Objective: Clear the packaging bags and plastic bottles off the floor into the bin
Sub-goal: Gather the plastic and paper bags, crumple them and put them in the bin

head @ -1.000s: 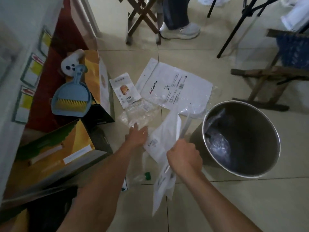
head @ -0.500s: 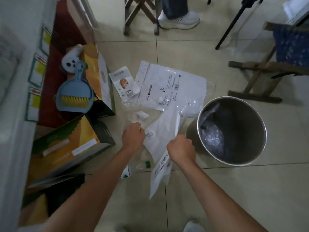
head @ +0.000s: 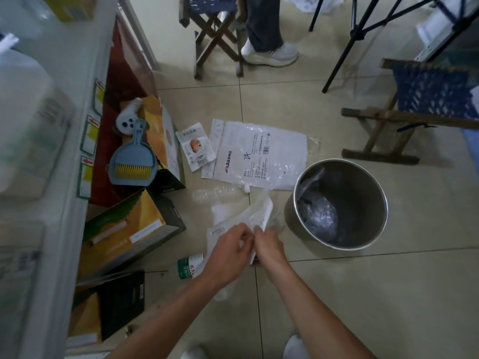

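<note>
both hands meet over the tiled floor (head: 337, 294), the left hand (head: 228, 257) and right hand (head: 269, 248) each gripping a crumpled white packaging bag (head: 241, 218), bunched and creased, just left of the steel bin (head: 373, 230). its long axis runs from the near left up toward the bin. two more bags lie flat farther off: a large white printed bag (head: 259, 154), long side running left to right, and a small snack pouch (head: 195, 146) touching its left edge. two plastic bottles lie on their sides: a clear one (head: 217, 194), cap pointing right, between the bags, and a green-labelled one (head: 188, 266) near the left wrist. crumpled clear plastic sits inside the bin.
</note>
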`<action>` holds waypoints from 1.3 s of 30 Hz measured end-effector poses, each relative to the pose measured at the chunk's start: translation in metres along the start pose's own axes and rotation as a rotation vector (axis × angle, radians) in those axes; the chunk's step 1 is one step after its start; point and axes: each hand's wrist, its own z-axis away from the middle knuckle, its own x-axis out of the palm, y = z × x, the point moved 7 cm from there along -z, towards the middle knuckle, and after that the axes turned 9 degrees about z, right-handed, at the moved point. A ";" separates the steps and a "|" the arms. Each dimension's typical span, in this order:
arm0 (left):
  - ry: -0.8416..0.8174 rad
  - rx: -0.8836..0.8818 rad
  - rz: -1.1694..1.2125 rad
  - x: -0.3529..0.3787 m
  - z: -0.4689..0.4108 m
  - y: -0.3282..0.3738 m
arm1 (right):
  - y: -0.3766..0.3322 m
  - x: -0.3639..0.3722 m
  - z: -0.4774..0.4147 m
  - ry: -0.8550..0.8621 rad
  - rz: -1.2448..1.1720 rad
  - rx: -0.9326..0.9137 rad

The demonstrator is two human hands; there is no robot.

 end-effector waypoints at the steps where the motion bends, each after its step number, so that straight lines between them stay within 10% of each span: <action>1: -0.023 -0.027 0.027 0.004 0.000 -0.003 | -0.001 -0.001 0.004 -0.007 -0.014 0.001; 7: -0.215 -0.079 0.146 0.004 -0.015 -0.008 | -0.007 -0.023 0.011 0.127 0.150 -0.045; 14: 0.252 0.033 -0.163 -0.044 -0.125 -0.061 | 0.004 -0.021 -0.021 0.201 0.366 -0.024; 27: -0.308 -0.156 -0.675 0.061 -0.284 -0.169 | 0.006 -0.040 -0.071 0.340 0.585 -0.158; 35: -0.158 -0.243 -0.652 0.043 -0.255 -0.151 | -0.007 -0.039 -0.069 0.342 0.565 -0.191; 39: 0.234 -0.111 -0.409 -0.007 -0.214 -0.109 | -0.009 -0.036 -0.063 0.327 0.539 -0.165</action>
